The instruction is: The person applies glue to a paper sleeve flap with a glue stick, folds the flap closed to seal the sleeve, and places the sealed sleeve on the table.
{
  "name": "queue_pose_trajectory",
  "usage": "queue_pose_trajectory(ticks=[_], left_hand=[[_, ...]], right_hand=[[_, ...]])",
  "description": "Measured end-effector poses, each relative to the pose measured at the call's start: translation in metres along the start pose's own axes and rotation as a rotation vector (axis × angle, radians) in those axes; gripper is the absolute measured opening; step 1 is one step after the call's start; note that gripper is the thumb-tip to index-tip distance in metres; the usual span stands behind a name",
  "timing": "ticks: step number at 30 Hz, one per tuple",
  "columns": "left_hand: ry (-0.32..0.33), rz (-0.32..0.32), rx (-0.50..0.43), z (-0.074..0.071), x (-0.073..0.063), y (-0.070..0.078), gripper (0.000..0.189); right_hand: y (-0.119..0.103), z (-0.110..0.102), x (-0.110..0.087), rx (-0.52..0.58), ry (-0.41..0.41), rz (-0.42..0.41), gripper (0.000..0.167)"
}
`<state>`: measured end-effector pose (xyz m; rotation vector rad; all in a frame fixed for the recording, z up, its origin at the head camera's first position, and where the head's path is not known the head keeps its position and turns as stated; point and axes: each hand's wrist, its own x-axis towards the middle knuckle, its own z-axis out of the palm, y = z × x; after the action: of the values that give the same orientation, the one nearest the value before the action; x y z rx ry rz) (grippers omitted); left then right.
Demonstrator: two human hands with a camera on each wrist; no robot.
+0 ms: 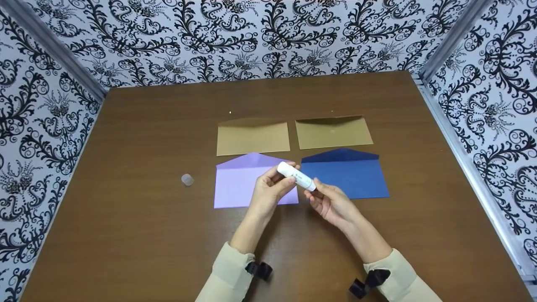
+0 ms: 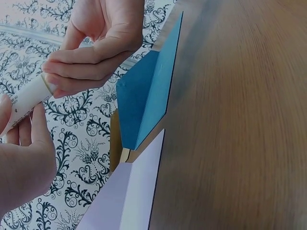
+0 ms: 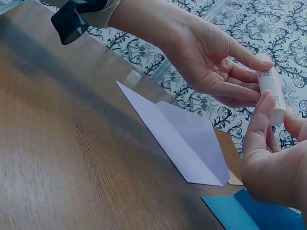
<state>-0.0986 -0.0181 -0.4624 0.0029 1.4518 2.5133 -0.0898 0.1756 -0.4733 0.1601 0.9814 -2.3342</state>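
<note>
A white glue stick (image 1: 296, 176) is held tilted in the air over the envelopes, between both hands. My left hand (image 1: 270, 188) grips its upper-left part with thumb and fingers. At the lower-right end, my right hand (image 1: 333, 203) pinches the stick with thumb and fingertips. Below the hands lie a lilac envelope (image 1: 235, 188) and a blue envelope (image 1: 352, 180), both with flaps raised away from me. A translucent cap (image 1: 187, 180) sits on the table left of the lilac envelope. In the left wrist view the glue stick (image 2: 29, 103) has small print on its side.
Two tan envelopes, a left one (image 1: 253, 139) and a right one (image 1: 334, 133), lie in a row behind the others on the brown table (image 1: 126, 235). Patterned panels (image 1: 235, 37) stand around the table's back and sides. Tiny white specks lie near the back.
</note>
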Motion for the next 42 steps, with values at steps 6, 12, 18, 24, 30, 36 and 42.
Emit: queue_pose_trajectory(ticks=[6, 12, 18, 24, 30, 36, 42], left_hand=[[-0.009, 0.000, 0.002, -0.002, 0.001, -0.001, 0.042], [-0.018, 0.002, -0.002, -0.003, 0.001, -0.001, 0.038], [-0.019, 0.006, 0.003, -0.003, 0.001, 0.000, 0.039], [-0.005, 0.004, 0.002, -0.001, 0.002, 0.000, 0.041], [0.004, 0.015, 0.015, 0.001, 0.002, -0.001, 0.039], [-0.024, 0.038, 0.047, 0.000, 0.002, -0.002, 0.039], [-0.063, 0.059, 0.080, -0.001, 0.002, -0.001, 0.041]], right_hand=[[0.000, -0.002, 0.001, 0.033, -0.041, 0.023, 0.027], [0.001, -0.002, 0.001, 0.060, -0.057, 0.048, 0.030], [0.002, -0.002, 0.002, 0.077, -0.049, 0.035, 0.029], [0.003, 0.002, 0.004, 0.166, -0.026, 0.006, 0.026], [0.004, 0.007, 0.004, 0.185, -0.016, -0.007, 0.020], [0.004, 0.008, 0.005, 0.211, 0.030, -0.018, 0.019], [0.003, 0.009, 0.005, 0.236, 0.085, -0.025, 0.019]])
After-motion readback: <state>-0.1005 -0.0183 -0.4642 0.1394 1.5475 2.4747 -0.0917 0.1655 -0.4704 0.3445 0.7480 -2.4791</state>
